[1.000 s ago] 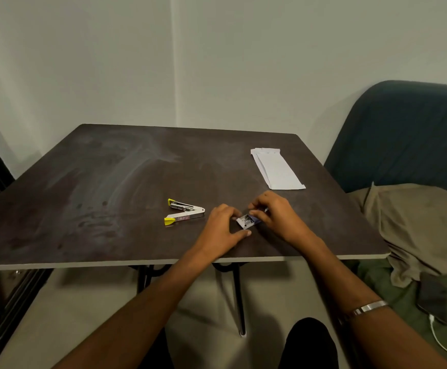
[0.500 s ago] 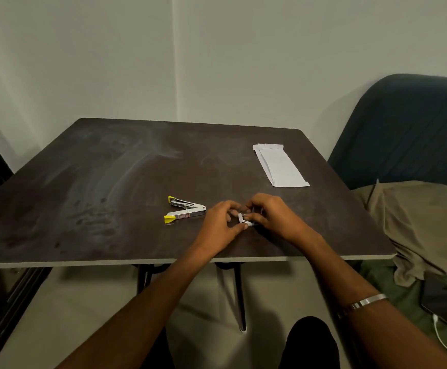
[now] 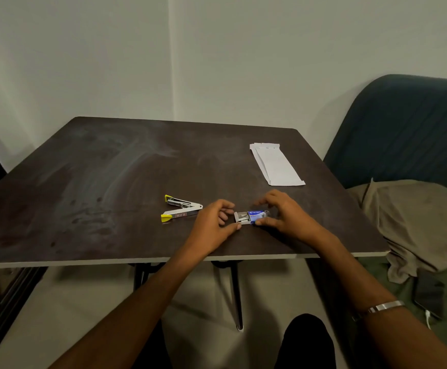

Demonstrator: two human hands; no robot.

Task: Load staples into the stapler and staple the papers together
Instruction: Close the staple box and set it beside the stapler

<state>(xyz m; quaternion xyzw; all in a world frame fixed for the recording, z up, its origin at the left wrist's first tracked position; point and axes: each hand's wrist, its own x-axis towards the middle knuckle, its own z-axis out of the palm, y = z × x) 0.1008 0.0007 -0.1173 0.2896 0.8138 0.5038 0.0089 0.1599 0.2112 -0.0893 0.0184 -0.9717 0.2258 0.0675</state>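
A small blue staple box (image 3: pixel 257 216) lies near the table's front edge with its grey inner tray (image 3: pixel 241 218) slid out to the left. My right hand (image 3: pixel 283 217) pinches the blue sleeve. My left hand (image 3: pixel 213 226) is at the tray's left end, thumb touching its near corner and fingers curled. A silver stapler (image 3: pixel 181 209) with yellow tips lies swung open just left of my left hand. White folded papers (image 3: pixel 274 164) lie at the back right of the dark table (image 3: pixel 97 182).
A dark blue sofa (image 3: pixel 408 129) stands right of the table, with an olive cloth (image 3: pixel 416 222) and a black phone (image 3: pixel 430 294) on its seat. The table's front edge (image 3: pixel 84 262) runs just before my wrists. White walls meet behind the table.
The hands have drawn apart and the grey tray now sticks out of the blue sleeve to the left. Stapler and papers have not moved.
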